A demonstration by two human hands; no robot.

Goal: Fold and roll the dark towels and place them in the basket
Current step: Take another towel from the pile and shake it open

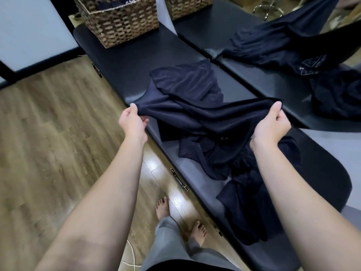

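Observation:
A dark navy towel (195,98) is stretched over the black padded bench (125,61). My left hand (132,122) pinches its near left corner and my right hand (273,124) pinches its near right corner, lifting that edge off the bench. The far part of the towel lies crumpled on the bench top. More dark towels (244,173) lie in a loose pile under my right forearm. A woven wicker basket (121,22) stands at the bench's far end, with dark cloth showing inside.
A mirror along the bench's right side reflects the towels (293,42) and a second basket (187,6). Wooden floor (48,143) lies to the left. My bare feet (162,206) stand close to the bench edge. A white cord lies on the floor near me.

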